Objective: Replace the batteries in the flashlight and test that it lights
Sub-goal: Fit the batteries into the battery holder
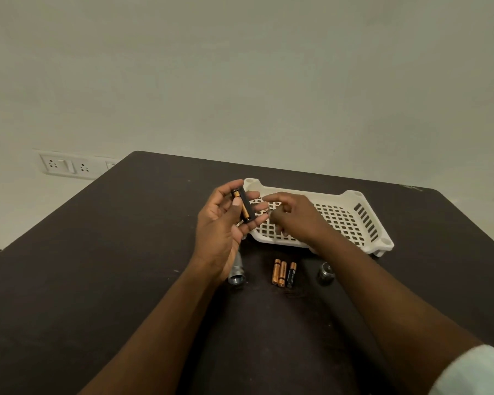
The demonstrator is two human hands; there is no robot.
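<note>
Left hand (220, 223) holds battery holder (243, 205); 3 batteries (283, 272) on table (97, 252).

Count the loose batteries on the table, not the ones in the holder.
3. They lie side by side on the dark table: left battery, middle battery, right battery. The left hand or flashlight body may hide more.

dim, warm cast | soft shadows | wide-angle edge bending | slight blur

White lattice basket (362, 220); copper-black batteries (283, 273); dark brown table (97, 266).
</note>
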